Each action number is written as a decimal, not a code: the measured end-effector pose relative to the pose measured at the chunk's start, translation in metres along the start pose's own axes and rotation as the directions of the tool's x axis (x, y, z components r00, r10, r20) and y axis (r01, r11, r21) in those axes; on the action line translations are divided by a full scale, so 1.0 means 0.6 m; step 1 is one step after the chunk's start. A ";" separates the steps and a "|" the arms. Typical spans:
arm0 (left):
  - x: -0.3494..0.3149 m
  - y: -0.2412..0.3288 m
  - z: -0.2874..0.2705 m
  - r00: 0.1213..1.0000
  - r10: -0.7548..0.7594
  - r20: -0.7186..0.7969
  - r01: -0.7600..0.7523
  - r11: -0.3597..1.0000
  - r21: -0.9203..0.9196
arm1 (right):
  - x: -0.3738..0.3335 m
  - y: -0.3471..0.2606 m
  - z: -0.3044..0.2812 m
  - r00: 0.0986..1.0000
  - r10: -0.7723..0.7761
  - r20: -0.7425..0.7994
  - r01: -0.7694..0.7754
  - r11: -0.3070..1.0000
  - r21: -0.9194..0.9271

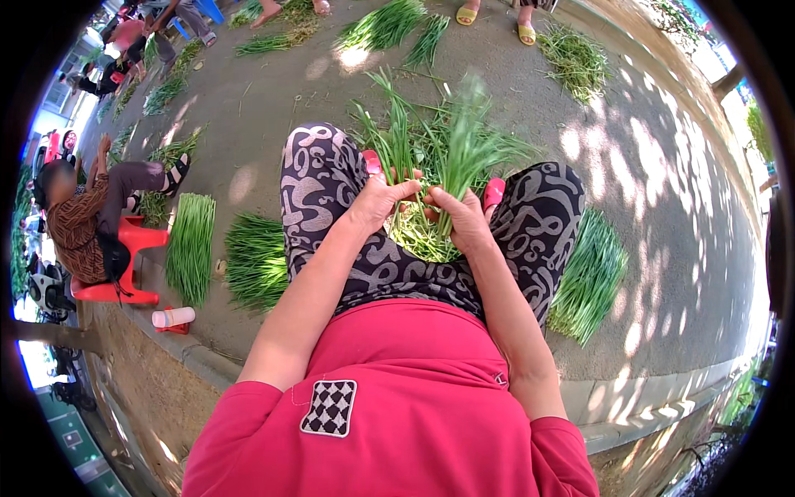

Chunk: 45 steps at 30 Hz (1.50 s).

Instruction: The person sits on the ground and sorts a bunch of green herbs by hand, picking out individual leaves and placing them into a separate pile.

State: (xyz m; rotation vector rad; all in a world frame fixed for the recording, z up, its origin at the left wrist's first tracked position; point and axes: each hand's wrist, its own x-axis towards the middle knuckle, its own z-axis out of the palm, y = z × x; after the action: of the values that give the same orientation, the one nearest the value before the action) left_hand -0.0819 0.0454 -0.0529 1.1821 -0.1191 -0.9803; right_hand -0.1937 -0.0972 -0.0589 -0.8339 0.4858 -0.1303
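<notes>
Between my knees, my left hand (383, 200) is closed round a thin bunch of green chives (397, 137), their long leaves pointing away from me. My right hand (460, 219) grips a thicker bunch of chives (465, 145), its upper leaves smeared by motion. The fingertips of both hands come close together near the stalks' lower ends; whether they touch I cannot tell. Beneath them lies a loose heap of yellowish and green trimmings (421, 242), spreading out beyond my feet. Pink shoes (494, 192) show beside the heap.
Neat chive piles lie left of my leg (255, 263), farther left (192, 248) and to the right (590, 277). A pinkish bottle (173, 317) lies near a red stool (137, 240) with a seated person. More greens (385, 25) and sandaled feet (526, 33) are ahead.
</notes>
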 end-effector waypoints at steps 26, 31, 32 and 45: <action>0.016 0.009 -0.024 0.994 0.002 -0.106 -0.042 0.925 -0.377 | -0.002 -0.032 0.002 0.999 -0.018 -0.042 0.027 0.971 0.236; 0.005 0.010 -0.009 0.999 0.043 0.017 -0.038 0.973 -0.227 | -0.006 -0.027 0.003 0.990 -0.044 0.134 0.016 0.980 0.200; 0.004 0.009 -0.008 0.999 0.039 0.032 -0.032 0.981 -0.193 | -0.005 -0.022 0.001 0.991 -0.041 0.129 0.014 0.979 0.204; 0.002 0.005 -0.005 0.997 0.054 0.063 -0.044 0.989 -0.142 | -0.006 -0.016 0.006 0.986 0.031 0.163 -0.026 0.999 -0.035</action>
State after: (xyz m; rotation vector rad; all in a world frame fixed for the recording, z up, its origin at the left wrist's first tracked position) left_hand -0.0778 0.0468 -0.0526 1.0133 -0.1300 -0.9695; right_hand -0.1941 -0.1001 -0.0482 -0.8615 0.3456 -0.0272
